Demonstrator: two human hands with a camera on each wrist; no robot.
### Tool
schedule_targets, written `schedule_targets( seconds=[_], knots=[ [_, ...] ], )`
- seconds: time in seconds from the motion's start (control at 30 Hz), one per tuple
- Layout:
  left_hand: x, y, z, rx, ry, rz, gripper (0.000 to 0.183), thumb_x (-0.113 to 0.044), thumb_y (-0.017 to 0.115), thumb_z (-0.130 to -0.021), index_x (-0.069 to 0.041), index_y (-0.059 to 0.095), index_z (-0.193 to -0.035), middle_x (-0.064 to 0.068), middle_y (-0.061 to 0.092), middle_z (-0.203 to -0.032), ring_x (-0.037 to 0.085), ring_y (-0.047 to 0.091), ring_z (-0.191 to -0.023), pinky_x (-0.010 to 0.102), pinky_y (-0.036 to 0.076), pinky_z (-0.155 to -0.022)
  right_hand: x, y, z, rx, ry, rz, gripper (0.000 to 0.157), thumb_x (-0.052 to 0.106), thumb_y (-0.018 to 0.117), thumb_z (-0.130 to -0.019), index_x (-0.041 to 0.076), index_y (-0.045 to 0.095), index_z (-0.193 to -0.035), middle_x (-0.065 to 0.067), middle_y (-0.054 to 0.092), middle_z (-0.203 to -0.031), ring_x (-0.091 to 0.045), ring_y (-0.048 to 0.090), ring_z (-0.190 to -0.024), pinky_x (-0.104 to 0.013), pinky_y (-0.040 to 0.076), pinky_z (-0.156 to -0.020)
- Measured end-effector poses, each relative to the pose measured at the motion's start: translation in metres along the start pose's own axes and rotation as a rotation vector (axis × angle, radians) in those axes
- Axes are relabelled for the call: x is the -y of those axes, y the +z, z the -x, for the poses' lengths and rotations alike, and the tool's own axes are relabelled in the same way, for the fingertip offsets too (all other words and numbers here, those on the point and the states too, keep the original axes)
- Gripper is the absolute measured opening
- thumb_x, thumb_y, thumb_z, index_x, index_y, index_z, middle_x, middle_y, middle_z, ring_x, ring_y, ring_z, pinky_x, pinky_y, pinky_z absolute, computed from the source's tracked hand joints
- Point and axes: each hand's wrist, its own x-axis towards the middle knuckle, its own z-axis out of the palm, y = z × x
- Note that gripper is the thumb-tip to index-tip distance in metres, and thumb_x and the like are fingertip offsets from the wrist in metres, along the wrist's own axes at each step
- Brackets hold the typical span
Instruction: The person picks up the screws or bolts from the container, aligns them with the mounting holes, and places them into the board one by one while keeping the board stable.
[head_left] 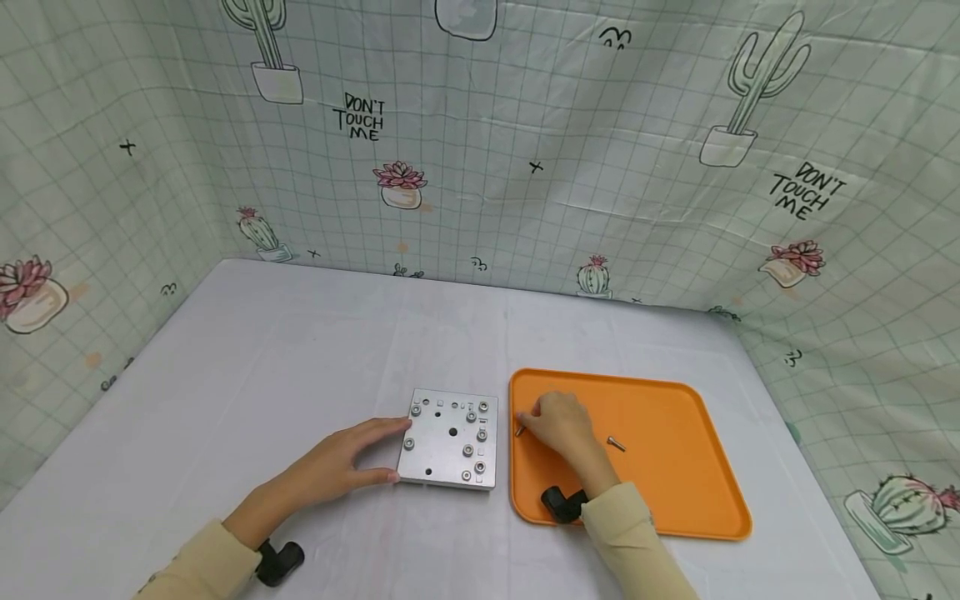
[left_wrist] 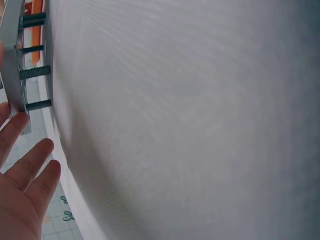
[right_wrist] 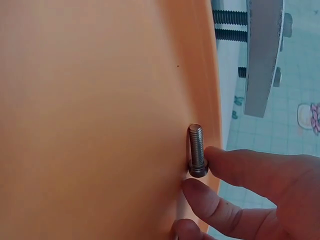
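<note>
A square metal plate (head_left: pixel 442 454) sits on the table with several socket head bolts in its holes. Threaded bolt shanks (left_wrist: pixel 35 72) stick out below it in the left wrist view. My left hand (head_left: pixel 348 458) touches the plate's left edge and near corner with fairly straight fingers and thumb. Over the left side of the orange tray (head_left: pixel 637 500), my right hand (head_left: pixel 562 425) has thumb and finger curled at the head of a loose bolt (right_wrist: pixel 196 147). The thumb touches that head; the finger is close below it. Another bolt (head_left: pixel 617 443) lies in the tray, right of this hand.
The tray's raised rim (head_left: pixel 513 467) stands just right of the plate. A white cloth (head_left: pixel 315 350) covers the table. Printed curtains (head_left: pixel 480 167) enclose the back and sides. Black wrist devices (head_left: pixel 280 563) hang beneath both forearms.
</note>
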Motion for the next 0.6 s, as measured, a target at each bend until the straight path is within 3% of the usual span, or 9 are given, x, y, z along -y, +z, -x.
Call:
schedule_targets(
  seconds=[0.2,0.43,0.6],
  knots=[
    [-0.0001,-0.0005,0.0006,0.000,-0.003,0.003,0.068,-0.044,0.069,-0.080,-0.022,0.044,-0.139,-0.001,0.046,-0.142,0.023,0.042,-0.132,0.044,0.038,-0.106,0.0025,0.0005,-0.0007,0.014,0.019,0.021,0.039,0.035,0.065,-0.086,0.011,0.057,-0.056,0.000,0.042,-0.054,-0.017,0.043,-0.058,-0.024,0.029,-0.050],
    [-0.0013,-0.0004,0.0005,0.001,-0.002,-0.002,0.067,-0.042,0.069,-0.080,-0.021,0.044,-0.139,-0.001,0.046,-0.142,0.023,0.042,-0.132,0.044,0.038,-0.106,0.0026,0.0000,0.0003,0.026,0.034,0.040,0.044,0.035,0.065,-0.086,0.011,0.054,-0.050,-0.002,0.043,-0.055,-0.019,0.043,-0.062,-0.026,0.029,-0.054],
    [-0.0016,-0.0004,0.0008,0.002,0.005,-0.008,0.067,-0.040,0.070,-0.080,-0.020,0.045,-0.139,0.000,0.047,-0.141,0.023,0.043,-0.131,0.044,0.038,-0.106,0.0034,0.0003,-0.0001,0.024,0.044,0.038,0.039,0.032,0.066,-0.085,0.008,0.057,-0.055,-0.005,0.047,-0.063,-0.020,0.043,-0.067,-0.027,0.031,-0.059]
  ],
)
